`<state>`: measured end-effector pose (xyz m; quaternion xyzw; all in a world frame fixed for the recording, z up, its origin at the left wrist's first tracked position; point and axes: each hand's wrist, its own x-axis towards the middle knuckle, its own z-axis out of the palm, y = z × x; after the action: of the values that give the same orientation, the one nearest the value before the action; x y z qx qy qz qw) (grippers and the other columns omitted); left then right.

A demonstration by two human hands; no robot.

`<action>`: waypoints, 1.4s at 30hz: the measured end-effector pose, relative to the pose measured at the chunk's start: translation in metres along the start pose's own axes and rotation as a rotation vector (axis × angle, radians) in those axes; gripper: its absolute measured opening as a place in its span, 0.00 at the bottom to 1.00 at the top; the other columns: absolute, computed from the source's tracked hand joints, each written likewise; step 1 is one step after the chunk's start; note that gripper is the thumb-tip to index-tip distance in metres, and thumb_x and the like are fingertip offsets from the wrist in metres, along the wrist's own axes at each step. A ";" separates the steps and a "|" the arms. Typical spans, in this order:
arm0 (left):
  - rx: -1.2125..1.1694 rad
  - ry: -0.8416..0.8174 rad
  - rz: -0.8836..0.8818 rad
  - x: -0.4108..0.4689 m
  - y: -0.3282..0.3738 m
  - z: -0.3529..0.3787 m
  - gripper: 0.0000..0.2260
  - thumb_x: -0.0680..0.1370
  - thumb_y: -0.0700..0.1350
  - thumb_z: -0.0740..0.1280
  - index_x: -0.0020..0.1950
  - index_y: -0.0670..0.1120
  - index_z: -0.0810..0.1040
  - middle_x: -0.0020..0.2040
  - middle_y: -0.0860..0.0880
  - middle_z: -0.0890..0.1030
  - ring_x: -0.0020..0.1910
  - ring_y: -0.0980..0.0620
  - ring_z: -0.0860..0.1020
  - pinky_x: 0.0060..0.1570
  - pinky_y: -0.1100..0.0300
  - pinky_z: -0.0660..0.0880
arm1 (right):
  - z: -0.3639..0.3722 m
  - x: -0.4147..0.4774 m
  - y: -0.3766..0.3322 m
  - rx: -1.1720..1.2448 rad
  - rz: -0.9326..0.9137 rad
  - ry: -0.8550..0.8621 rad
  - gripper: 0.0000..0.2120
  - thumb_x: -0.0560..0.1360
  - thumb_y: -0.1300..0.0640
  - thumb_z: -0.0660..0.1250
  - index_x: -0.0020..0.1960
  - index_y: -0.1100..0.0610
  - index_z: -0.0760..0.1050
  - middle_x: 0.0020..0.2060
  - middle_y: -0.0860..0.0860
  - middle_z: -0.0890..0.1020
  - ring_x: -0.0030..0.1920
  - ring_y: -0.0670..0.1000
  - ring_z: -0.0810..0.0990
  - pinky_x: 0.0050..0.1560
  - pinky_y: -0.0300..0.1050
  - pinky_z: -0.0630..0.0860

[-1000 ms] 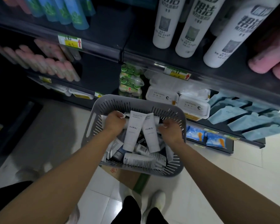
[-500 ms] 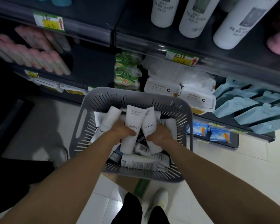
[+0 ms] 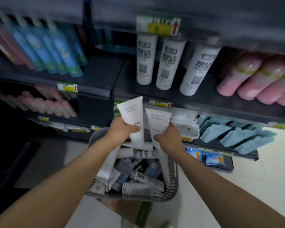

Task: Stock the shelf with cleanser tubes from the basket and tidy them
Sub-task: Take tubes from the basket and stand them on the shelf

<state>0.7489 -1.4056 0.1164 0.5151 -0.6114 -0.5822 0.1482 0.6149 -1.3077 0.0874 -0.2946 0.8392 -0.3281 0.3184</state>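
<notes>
My left hand (image 3: 122, 130) grips a white cleanser tube (image 3: 132, 112) marked FLORAL, its flat end pointing up. Beside it, my right hand (image 3: 169, 139) grips a second white FLORAL tube (image 3: 158, 120) the same way. Both tubes are lifted above the grey slotted basket (image 3: 173, 193), which still holds several white, grey and dark tubes lying jumbled. The tubes' upper ends reach the front edge of the dark shelf (image 3: 99, 74) that carries three tall white bottles (image 3: 169, 63).
Blue tubes (image 3: 56, 53) stand at the upper left and pink bottles (image 3: 257, 81) lie at the right. Lower shelves hold pink tubes (image 3: 53, 104), white wipe packs (image 3: 186, 127) and light blue pouches (image 3: 234, 135). A cardboard box (image 3: 122, 209) sits under the basket on the tiled floor.
Both hands have risen out of the basket with one tube each, from among the pile up toward the shelf edge. The view has tilted upward and blurred.
</notes>
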 end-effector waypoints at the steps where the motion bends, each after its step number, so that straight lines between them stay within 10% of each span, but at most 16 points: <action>1: -0.017 0.000 0.055 -0.007 0.024 0.000 0.16 0.70 0.34 0.73 0.57 0.41 0.78 0.56 0.46 0.81 0.53 0.49 0.79 0.49 0.58 0.74 | -0.019 -0.008 -0.016 0.060 -0.048 0.037 0.24 0.68 0.66 0.71 0.63 0.62 0.71 0.59 0.57 0.78 0.59 0.57 0.77 0.49 0.44 0.73; 9: -0.059 0.013 0.509 -0.084 0.205 0.028 0.17 0.70 0.37 0.73 0.57 0.45 0.76 0.46 0.59 0.80 0.41 0.67 0.78 0.34 0.74 0.75 | -0.188 -0.068 -0.112 0.336 -0.482 0.330 0.22 0.68 0.70 0.69 0.41 0.41 0.70 0.39 0.33 0.75 0.39 0.29 0.75 0.37 0.24 0.72; 16: -0.023 0.073 0.718 -0.143 0.308 0.102 0.16 0.70 0.41 0.75 0.55 0.47 0.77 0.48 0.57 0.82 0.45 0.60 0.81 0.39 0.63 0.80 | -0.338 -0.072 -0.116 0.415 -0.571 0.540 0.16 0.67 0.62 0.70 0.53 0.53 0.72 0.50 0.50 0.79 0.48 0.47 0.78 0.39 0.35 0.72; 26: -0.051 -0.051 0.792 -0.149 0.410 0.267 0.17 0.70 0.38 0.74 0.57 0.45 0.77 0.48 0.58 0.81 0.44 0.64 0.79 0.33 0.76 0.73 | -0.541 -0.052 -0.032 0.303 -0.521 0.726 0.17 0.69 0.60 0.70 0.54 0.52 0.68 0.49 0.46 0.76 0.49 0.48 0.76 0.45 0.42 0.72; 42: 0.011 -0.279 0.741 0.002 0.507 0.405 0.17 0.70 0.37 0.73 0.57 0.46 0.77 0.48 0.55 0.81 0.46 0.58 0.79 0.38 0.68 0.74 | -0.655 0.086 0.018 0.255 -0.250 0.823 0.22 0.67 0.61 0.74 0.59 0.61 0.73 0.56 0.55 0.80 0.55 0.57 0.79 0.58 0.57 0.76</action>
<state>0.2002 -1.2870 0.4409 0.1765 -0.7731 -0.5504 0.2611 0.0796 -1.1198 0.4263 -0.1970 0.8067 -0.5548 -0.0502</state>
